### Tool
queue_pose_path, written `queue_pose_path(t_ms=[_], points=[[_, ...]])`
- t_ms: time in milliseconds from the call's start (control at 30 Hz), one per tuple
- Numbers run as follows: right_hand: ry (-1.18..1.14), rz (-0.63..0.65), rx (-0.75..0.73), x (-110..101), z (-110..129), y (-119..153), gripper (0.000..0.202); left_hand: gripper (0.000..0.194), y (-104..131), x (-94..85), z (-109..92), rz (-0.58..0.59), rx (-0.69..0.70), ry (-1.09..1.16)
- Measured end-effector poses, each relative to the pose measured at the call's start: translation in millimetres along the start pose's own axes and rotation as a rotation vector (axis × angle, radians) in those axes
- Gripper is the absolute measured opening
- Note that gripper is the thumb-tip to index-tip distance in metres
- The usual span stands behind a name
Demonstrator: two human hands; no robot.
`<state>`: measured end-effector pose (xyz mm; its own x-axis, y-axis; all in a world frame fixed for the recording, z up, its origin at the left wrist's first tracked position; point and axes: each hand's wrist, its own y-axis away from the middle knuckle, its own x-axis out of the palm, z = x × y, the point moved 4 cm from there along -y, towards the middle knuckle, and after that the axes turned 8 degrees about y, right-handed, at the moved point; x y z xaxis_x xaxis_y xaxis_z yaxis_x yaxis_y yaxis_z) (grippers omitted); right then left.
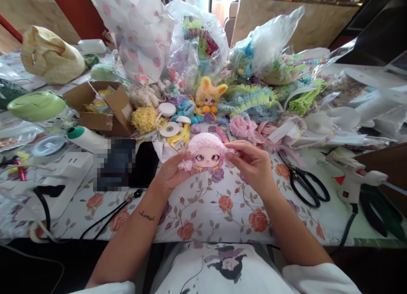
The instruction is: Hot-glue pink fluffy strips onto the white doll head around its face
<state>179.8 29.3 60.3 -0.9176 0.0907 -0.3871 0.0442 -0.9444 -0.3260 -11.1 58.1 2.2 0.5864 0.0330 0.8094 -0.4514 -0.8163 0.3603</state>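
Observation:
A pink doll head (pixel 207 152) with fuzzy yarn hair and large painted eyes is held up between both hands over the flowered cloth. My left hand (pixel 174 170) grips its left side and lower edge, the fingers partly hidden behind it. On the other side, my right hand (pixel 252 164) pinches the fuzzy pink tuft between thumb and index finger. Beyond the head sits a finished-looking doll (pixel 208 99) with yellow bunny ears. Balls of pink yarn (pixel 243 127) and yellow yarn (pixel 144 119) lie near it.
Black-handled scissors (pixel 305 183) and a white glue gun (pixel 352 173) lie on the right. To the left are a phone (pixel 143 164), a power strip (pixel 68 181), a thread cone (pixel 84 138) and a cardboard box (pixel 106 109). Plastic bags (pixel 135 35) of trimmings line the back.

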Motion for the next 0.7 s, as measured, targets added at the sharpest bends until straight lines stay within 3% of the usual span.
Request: queue_pose_path(t_ms=[300,700], points=[[-0.179,-0.142,0.159,15.2,-15.5,6.4,0.015,0.044,-2.2,2.0,-2.4,-0.025,0.046,0.068],[-0.308,-0.111,0.253,30.0,-24.8,11.2,0.013,0.045,-9.0,-1.6,0.0,0.027,0.096,0.035]])
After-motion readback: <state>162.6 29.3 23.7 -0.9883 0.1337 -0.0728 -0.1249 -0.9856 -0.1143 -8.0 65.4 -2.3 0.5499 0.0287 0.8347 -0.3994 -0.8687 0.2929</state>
